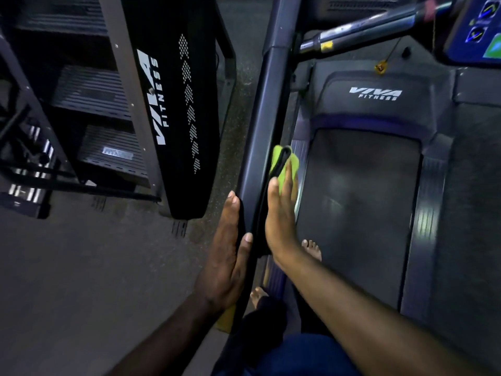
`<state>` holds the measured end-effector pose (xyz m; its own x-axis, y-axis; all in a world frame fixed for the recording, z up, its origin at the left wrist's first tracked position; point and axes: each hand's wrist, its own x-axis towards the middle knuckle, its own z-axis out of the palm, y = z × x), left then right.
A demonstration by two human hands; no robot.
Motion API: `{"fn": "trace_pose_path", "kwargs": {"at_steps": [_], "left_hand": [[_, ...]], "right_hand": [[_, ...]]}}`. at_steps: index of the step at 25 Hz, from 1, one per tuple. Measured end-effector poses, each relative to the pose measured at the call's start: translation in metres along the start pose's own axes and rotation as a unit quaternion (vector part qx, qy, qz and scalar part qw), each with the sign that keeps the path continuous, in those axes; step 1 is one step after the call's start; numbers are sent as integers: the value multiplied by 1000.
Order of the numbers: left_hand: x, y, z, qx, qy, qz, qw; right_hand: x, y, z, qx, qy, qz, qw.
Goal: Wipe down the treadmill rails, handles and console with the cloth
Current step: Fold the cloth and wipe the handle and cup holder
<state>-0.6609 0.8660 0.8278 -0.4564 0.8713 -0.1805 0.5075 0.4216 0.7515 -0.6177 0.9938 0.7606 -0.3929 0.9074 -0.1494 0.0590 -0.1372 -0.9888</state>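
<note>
The dark left rail of the treadmill runs up the middle of the head view. My right hand lies with straight fingers along the rail's inner side and presses a green cloth against it; the cloth wraps over the rail's edge. My left hand lies flat against the outer side of the same rail, thumb on top. A yellow-green patch shows under my left wrist. The metal handle bar and a corner of the blue console are at the top right.
A black VIVA Fitness stair machine stands close on the left across a narrow strip of floor. The treadmill belt and motor cover lie to the right. My bare feet are by the belt's left edge.
</note>
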Motion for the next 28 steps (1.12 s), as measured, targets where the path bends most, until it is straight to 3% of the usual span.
{"fn": "trace_pose_path", "kwargs": {"at_steps": [3, 6, 8, 10, 12, 14, 15, 18, 24, 26, 28], "left_hand": [[2, -1, 0, 4, -2, -8, 1000], [1, 0, 0, 2, 2, -11, 1000], [2, 0, 0, 11, -4, -9, 1000], [2, -2, 0, 18, -2, 1, 1000], [3, -2, 0, 21, -6, 7, 1000], [3, -3, 1, 18, -5, 12, 1000], [3, -3, 1, 17, -1, 13, 1000], [3, -4, 2, 18, 11, 16, 1000], [2, -8, 1, 1, 20, 42, 999], [0, -11, 0, -14, 25, 45, 999], [0, -15, 0, -32, 32, 51, 998]], "right_hand": [[70, -3, -8, -4, -9, 36, 999], [161, -22, -3, 22, 33, 77, 996], [110, -15, -3, -9, 25, 73, 997], [1, -7, 1, 36, -19, 57, 998], [-53, -5, -4, 38, 9, 47, 998], [-2, -6, -7, 7, -7, 36, 999], [41, -5, -6, 2, -7, 74, 997], [108, -8, -2, 113, 5, 175, 978], [-129, -14, -12, 110, -24, 82, 990], [-122, -10, -10, 27, -29, 87, 995], [-68, 2, -2, 24, -8, 144, 989]]}}
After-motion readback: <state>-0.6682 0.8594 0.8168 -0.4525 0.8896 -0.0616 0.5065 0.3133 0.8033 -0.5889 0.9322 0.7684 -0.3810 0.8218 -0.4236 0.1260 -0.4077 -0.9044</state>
